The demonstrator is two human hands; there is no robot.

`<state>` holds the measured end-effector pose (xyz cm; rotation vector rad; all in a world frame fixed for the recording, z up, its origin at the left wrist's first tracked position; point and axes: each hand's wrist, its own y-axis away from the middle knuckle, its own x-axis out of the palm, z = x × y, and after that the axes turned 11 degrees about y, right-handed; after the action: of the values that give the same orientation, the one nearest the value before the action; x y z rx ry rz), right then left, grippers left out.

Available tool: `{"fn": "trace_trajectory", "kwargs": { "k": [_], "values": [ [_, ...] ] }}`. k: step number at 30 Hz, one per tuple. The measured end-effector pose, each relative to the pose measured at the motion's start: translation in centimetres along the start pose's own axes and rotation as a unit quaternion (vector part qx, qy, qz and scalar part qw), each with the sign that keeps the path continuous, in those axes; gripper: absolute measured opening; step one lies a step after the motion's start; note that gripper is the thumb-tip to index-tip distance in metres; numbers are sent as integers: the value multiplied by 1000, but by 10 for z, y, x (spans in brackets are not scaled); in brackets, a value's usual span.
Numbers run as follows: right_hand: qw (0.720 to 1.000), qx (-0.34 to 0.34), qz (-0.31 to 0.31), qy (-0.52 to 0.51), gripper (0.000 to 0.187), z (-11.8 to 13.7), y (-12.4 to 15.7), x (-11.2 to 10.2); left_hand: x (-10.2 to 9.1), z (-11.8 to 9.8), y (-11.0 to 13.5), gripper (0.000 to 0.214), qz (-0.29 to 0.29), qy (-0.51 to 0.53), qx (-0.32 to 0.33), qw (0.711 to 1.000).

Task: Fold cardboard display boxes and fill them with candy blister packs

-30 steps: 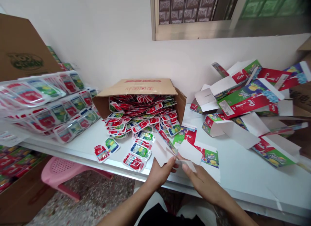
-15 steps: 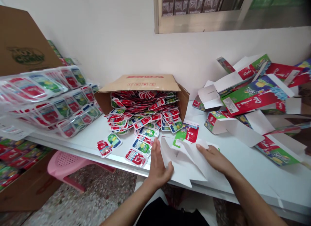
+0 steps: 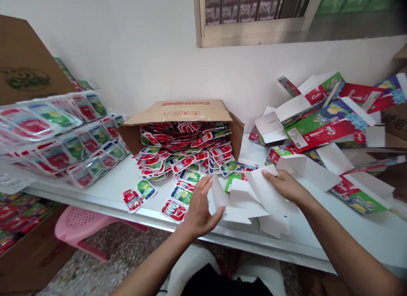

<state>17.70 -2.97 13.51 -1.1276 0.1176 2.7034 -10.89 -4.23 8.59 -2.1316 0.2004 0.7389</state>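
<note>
Our right grip (image 3: 284, 186) pinches the carton (image 3: 241, 192); our left grip (image 3: 199, 209) is spread beside it. Uneven pulling could crease it.

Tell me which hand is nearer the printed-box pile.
Right: the right hand, holding a white carton, is by the left end of the printed-box pile; the left hand is farther left, across the carton.
</note>
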Motion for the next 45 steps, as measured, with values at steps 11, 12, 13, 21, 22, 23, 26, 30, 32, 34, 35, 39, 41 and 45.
{"fn": "trace_trajectory", "kwargs": {
  "k": [11, 12, 13, 21, 22, 23, 26, 30, 32, 34, 35, 39, 41, 45],
  "values": [
    [993, 43, -102, -41, 51, 23, 38, 36, 57, -76, 5, 90, 124, 46, 55, 990],
    [991, 48, -104, -63, 51, 22, 42, 38, 66, -67, 4, 89, 124, 17, 49, 991],
    [990, 49, -104, -82, 51, 21, 46, 38, 73, -58, 2, 81, 126, -12, 60, 990],
    [978, -165, 90, -85, 89, -17, 75, -8, 24, -40, -27, 47, 118, -69, 134, 981],
    [978, -190, 65, -51, 88, -23, 76, -14, 18, -41, -30, 46, 132, -73, 156, 976],
    [977, -211, 29, -20, 82, -28, 77, -19, 13, -41, -32, 44, 145, -76, 175, 971],
    [956, -282, -48, 62, 54, -44, 76, -21, 12, -33, -29, 41, 167, -66, 208, 961],
    [929, -318, 27, 187, 41, -71, 78, 4, 28, -19, -10, 42, 228, -50, 208, 950],
    [933, -284, 62, 211, 39, -83, 84, 23, 37, -18, -1, 48, 300, -67, 205, 929],
    [950, -215, 75, 214, 36, -89, 91, 41, 44, -21, 4, 59, 360, -88, 158, 915],
    [957, -170, 77, 220, 36, -90, 94, 49, 47, -22, 4, 67, 369, -95, 108, 918],
    [962, -10, 57, 267, 54, -73, 96, 66, 61, -21, -4, 92, 241, -59, -99, 964],
    [960, 38, 44, 272, 55, -61, 91, 69, 69, -17, -9, 101, 137, -24, -119, 983],
    [949, 87, 39, 300, 58, -44, 74, 70, 79, -12, -9, 75, 37, -76, -13, 996]
  ]
}}
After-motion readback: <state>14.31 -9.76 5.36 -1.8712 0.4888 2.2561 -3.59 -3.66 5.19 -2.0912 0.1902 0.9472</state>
